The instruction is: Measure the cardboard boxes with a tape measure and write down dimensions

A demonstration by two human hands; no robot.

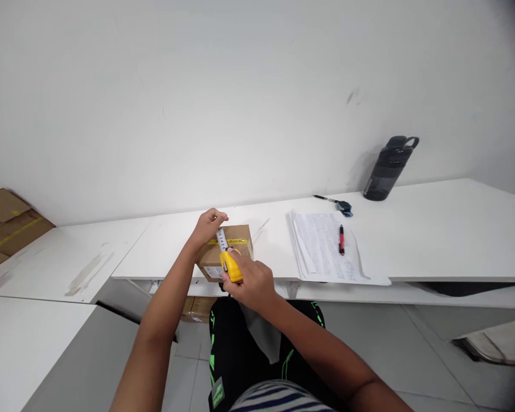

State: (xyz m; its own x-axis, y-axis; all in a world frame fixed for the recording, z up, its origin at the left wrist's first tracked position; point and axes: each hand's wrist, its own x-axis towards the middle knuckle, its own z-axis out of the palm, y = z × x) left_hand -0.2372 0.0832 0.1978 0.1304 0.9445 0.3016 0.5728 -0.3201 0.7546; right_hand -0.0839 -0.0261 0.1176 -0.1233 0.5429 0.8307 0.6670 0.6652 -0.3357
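A small cardboard box (236,233) with yellow tape across its top and a white label on its front sits at the front of the white table. My right hand (255,283) is wrapped round a yellow tape measure (233,269) at the near edge of the box. Its blade (222,240), with printed numbers, lies pulled out across the box top. At the far left corner of the box, my left hand (208,227) has its fingers closed at the blade's end. The exact grip there is partly hidden.
Right of the box lie written papers (321,240) with a red and black pen (341,240) on top. Behind them are a black pen-like item with a dark clip (343,207) and a dark bottle (386,171). Taped cartons (12,226) stand far left; another carton (201,309) is below the table.
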